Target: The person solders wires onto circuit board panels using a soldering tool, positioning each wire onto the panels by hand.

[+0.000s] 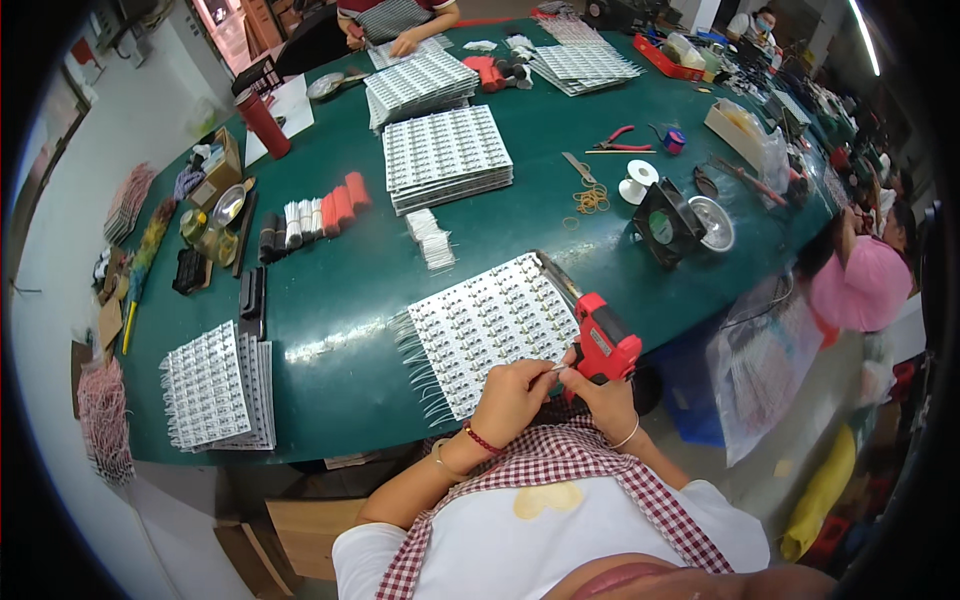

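My left hand (pixel 508 402) is closed in a pinch, its fingertips meeting those of my right hand. A small pale bit shows between them, too small to name. My right hand (pixel 607 408) is wrapped at the lower end of a red soldering gun (pixel 607 340), whose metal tip points up and away to the left. Just beyond both hands lies a white panel of small circuit boards (pixel 490 330), with thin white wires (pixel 425 375) sticking out along its left edge. The gun's tip rests over the panel's far right corner. My palms and the gun's handle are partly hidden.
Stacked board panels stand farther back (pixel 447 150) and at the left front (pixel 210 390). Wire bundles (pixel 325 210), a solder spool (pixel 640 182), a black fan (pixel 665 222) and red pliers (pixel 625 140) lie on the green table (pixel 330 300). A co-worker's hands (pixel 405 42) are across it.
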The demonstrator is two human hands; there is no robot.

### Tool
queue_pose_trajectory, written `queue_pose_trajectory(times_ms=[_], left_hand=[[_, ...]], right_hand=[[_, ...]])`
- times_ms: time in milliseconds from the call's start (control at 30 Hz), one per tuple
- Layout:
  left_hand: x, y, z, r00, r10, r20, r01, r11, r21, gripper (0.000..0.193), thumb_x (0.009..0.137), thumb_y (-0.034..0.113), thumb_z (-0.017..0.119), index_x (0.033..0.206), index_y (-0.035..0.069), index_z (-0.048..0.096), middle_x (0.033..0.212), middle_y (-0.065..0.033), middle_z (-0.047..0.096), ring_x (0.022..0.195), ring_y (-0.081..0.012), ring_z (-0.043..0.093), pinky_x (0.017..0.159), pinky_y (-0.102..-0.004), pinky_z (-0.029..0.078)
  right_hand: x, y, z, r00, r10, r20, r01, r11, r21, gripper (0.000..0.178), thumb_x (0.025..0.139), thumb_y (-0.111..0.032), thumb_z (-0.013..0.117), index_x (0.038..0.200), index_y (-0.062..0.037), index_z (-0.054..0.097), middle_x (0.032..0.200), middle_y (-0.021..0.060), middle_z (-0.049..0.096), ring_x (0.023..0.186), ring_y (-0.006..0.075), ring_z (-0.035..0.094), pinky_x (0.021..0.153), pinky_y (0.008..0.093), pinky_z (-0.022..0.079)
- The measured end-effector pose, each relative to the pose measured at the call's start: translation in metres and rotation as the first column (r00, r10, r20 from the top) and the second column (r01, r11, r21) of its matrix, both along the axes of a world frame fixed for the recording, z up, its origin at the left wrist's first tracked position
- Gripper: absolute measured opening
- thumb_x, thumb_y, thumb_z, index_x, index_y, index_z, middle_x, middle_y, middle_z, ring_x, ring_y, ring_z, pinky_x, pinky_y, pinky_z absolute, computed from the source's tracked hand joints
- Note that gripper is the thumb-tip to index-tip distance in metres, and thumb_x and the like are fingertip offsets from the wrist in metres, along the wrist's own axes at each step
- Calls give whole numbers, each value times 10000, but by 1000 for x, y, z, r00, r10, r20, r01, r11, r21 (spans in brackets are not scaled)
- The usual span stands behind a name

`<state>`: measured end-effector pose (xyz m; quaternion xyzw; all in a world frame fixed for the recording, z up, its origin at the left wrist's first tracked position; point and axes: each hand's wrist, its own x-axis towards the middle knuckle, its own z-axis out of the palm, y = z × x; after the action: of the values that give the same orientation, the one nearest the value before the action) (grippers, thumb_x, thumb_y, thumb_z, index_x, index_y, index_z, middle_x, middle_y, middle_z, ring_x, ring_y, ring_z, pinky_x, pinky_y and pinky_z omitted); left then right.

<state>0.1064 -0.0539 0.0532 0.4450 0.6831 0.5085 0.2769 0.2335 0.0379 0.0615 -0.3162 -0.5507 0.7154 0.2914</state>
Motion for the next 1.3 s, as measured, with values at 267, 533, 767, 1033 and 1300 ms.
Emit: queue_pose_trajectory(times_ms=[267, 533, 767, 1033, 1300], left_hand=[[-10, 0, 9, 992, -50, 118, 56, 997, -49, 139, 852, 58, 612, 934, -25, 686, 732, -176, 676, 597, -224, 683, 548, -305, 523], [-9, -1, 3, 985, 1, 171, 6, 999, -44, 138, 849, 58, 604, 906, -31, 692, 703, -174, 676, 589, -212, 685, 538, -293, 524], [-10, 1, 4, 982, -15, 189, 34, 994, -101, 166, 888, 74, 622, 979, -48, 688, 723, -106, 699, 624, -125, 678, 553, -237, 534], [-5, 4, -3, 993, 14, -116, -15, 1000, -1, 132, 861, 62, 638, 940, -28, 692, 712, -129, 694, 615, -151, 687, 546, -259, 531], [-7, 0, 1, 993, -27, 119, 38, 995, -92, 141, 851, 41, 630, 955, -42, 678, 751, -152, 691, 625, -187, 692, 564, -284, 537]], right_hand=[[-1, 0, -16, 999, -3, 52, -9, 973, 230, 247, 807, 10, 714, 1015, -19, 584, 909, 18, 611, 822, 82, 588, 721, 238, 495], [-4, -3, -18, 998, -19, 60, 5, 974, 226, 222, 814, 30, 690, 1009, -16, 594, 907, 17, 615, 801, 79, 587, 710, 236, 492], [-5, -1, -16, 996, -46, 70, 32, 979, 201, 215, 817, 19, 695, 1009, -5, 601, 907, 23, 619, 802, 87, 588, 715, 244, 491], [-3, 0, -13, 995, -64, 72, 52, 986, 159, 217, 807, 25, 702, 998, -6, 604, 898, 24, 621, 807, 85, 586, 712, 243, 490], [0, 4, -21, 992, 24, 121, -52, 971, 232, 206, 808, 36, 695, 982, -13, 597, 862, 18, 622, 783, 83, 590, 702, 235, 489]])
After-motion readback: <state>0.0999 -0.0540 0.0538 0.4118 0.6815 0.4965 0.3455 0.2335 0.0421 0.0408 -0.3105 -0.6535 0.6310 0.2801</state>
